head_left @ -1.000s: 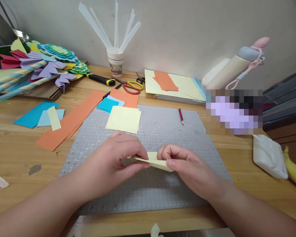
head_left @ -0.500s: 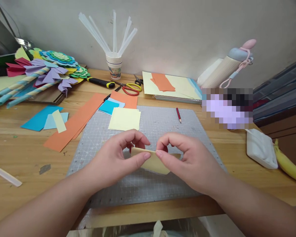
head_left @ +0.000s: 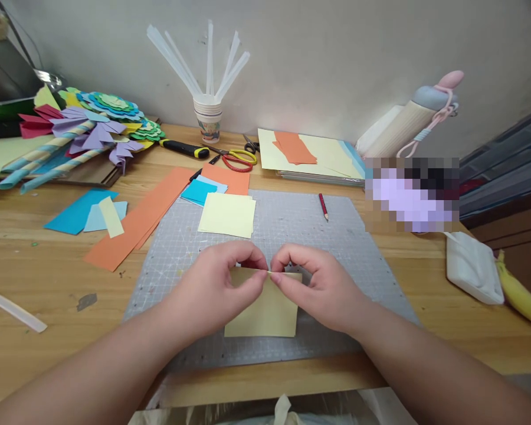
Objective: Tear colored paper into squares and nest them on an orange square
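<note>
Both of my hands pinch the top edge of a pale yellow paper sheet held above the grey cutting mat. My left hand grips the edge between thumb and forefinger, left of the middle. My right hand pinches just to the right, its thumb tip close to the left one. The broad face of the sheet hangs below the thumbs; its top corners are partly behind my fingers. Beyond my hands, a small stack of pale yellow squares lies on the mat, with a red pencil to its right.
Orange strips and blue paper lie on the left. Scissors, a utility knife and a paper cup of white strips stand or lie behind. Paper flowers are at back left; a banana is at right.
The sheet has swung from a foreshortened angle to show its broad face downward. My hands have drawn closer together along its top edge. The view has shifted slightly.
</note>
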`<action>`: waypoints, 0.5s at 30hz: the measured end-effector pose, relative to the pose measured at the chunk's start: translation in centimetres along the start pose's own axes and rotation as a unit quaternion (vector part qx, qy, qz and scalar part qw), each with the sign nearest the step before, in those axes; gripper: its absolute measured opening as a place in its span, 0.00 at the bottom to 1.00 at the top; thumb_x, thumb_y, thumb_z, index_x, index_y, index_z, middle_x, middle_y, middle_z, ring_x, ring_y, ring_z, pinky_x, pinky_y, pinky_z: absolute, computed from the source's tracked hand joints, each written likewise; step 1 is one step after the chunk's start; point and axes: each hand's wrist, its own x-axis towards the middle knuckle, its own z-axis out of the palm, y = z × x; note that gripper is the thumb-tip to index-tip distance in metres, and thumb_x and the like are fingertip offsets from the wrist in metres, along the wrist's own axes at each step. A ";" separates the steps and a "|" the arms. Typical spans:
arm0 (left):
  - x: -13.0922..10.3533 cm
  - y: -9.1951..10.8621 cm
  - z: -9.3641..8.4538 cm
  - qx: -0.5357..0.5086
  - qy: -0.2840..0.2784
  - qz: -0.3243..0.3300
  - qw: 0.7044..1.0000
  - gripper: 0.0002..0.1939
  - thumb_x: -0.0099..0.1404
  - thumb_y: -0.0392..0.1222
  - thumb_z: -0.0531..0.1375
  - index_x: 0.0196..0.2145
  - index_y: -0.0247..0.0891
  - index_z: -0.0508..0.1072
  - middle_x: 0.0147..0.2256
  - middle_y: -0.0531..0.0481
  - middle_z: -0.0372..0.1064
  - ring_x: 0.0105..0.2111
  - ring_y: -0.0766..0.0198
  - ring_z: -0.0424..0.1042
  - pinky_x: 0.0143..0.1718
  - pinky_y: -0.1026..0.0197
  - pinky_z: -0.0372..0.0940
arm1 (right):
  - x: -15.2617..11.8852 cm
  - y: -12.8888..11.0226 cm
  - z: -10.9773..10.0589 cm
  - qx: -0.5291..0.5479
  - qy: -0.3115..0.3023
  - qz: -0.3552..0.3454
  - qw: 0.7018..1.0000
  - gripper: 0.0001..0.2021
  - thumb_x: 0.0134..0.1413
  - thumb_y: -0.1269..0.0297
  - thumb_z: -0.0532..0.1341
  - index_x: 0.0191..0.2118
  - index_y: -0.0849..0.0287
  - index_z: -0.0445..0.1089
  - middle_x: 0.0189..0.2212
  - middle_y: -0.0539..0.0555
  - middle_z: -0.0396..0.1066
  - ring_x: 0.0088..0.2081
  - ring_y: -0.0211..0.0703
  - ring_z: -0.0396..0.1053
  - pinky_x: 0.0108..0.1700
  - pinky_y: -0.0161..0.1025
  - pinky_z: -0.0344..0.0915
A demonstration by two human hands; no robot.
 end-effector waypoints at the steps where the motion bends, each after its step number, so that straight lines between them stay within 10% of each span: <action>1: 0.0 -0.1 0.1 0.008 -0.003 0.005 1.000 0.05 0.59 0.40 0.56 0.28 0.40 0.71 0.28 0.56 0.71 0.31 0.66 0.68 0.34 0.63 0.61 | 0.0 0.1 0.1 -0.002 -0.002 0.001 1.000 0.03 0.54 0.69 0.57 0.30 0.57 0.65 0.28 0.48 0.67 0.31 0.37 0.64 0.32 0.35 0.61; 15: 0.2 -0.2 -0.2 0.026 0.018 -0.004 0.999 0.06 0.58 0.41 0.57 0.25 0.40 0.69 0.25 0.57 0.68 0.28 0.67 0.64 0.30 0.63 0.58 | -0.1 0.6 0.1 0.024 0.038 -0.001 0.999 0.05 0.54 0.69 0.57 0.27 0.57 0.64 0.26 0.48 0.67 0.29 0.37 0.64 0.31 0.36 0.61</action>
